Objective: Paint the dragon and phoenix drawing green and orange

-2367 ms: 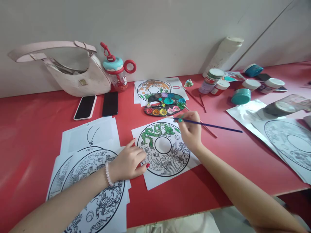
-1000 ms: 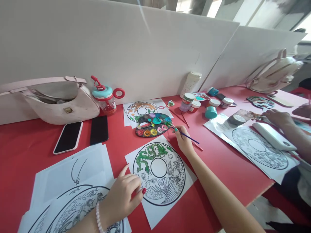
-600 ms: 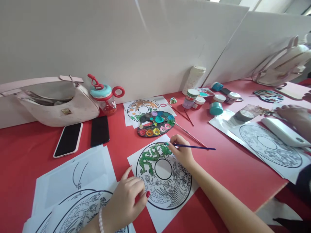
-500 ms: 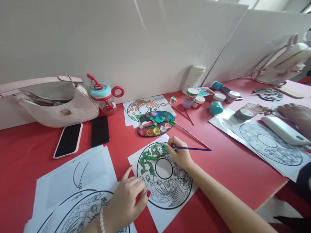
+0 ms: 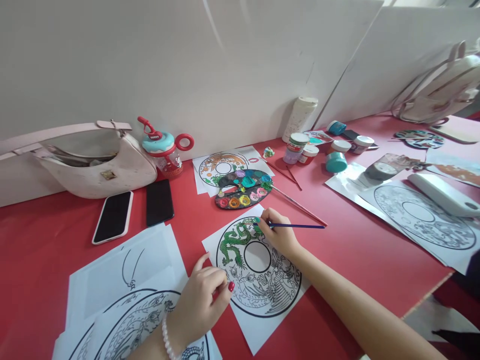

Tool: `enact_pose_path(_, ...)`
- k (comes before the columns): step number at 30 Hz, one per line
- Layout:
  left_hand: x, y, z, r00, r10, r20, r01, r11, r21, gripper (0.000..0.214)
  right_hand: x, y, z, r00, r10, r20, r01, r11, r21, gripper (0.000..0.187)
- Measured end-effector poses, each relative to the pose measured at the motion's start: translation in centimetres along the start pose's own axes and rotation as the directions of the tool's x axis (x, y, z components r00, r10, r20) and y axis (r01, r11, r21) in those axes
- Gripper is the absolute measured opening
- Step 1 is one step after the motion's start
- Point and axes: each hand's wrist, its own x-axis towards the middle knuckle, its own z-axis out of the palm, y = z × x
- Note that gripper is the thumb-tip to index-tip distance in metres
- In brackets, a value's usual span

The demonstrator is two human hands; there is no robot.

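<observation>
My right hand pinches a thin blue paintbrush, its tip on the green dragon of a round line drawing printed on a white sheet. My left hand, wearing a bead bracelet, rests with curled fingers on the sheet's left edge, holding it down on the red table. A black paint palette with many coloured wells lies just beyond the sheet.
A stack of printed sheets lies at the left. Two phones and a pink handbag sit behind them, with a small bottle. Paint jars, spare brushes and more drawings spread to the right.
My right hand left the palette and brought the brush down onto the green dragon. Another person's hand at the far right has gone out of view. My left hand stayed put.
</observation>
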Motion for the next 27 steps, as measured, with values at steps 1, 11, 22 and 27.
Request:
enact_pose_path(1, 0.02, -0.03, -0.03, 1.000, -0.013, -0.002, 0.013, 1.000, -0.015, 0.028, -0.01, 0.02, -0.01, 1.000, -0.001, -0.004, 0.001, 1.000, 0.001, 0.020)
enact_pose_path(11, 0.07, -0.27, 0.04, 0.999, -0.039, -0.017, 0.038, 0.998, -0.056, 0.030, -0.03, -0.01, -0.02, 1.000, -0.026, 0.001, 0.026, 1.000, 0.010, 0.020)
enact_pose_path(22, 0.17, -0.17, 0.03, 1.000, -0.024, -0.017, 0.024, 0.999, -0.028, 0.029, -0.02, 0.10, 0.05, 0.999, -0.034, 0.010, 0.033, 0.999, 0.032, 0.022)
enact_pose_path(27, 0.17, -0.10, 0.02, 0.999, -0.031, -0.015, 0.031, 0.999, -0.022, 0.029, 0.01, 0.16, 0.15, 0.999, -0.031, 0.009, 0.030, 0.999, 0.038, 0.022)
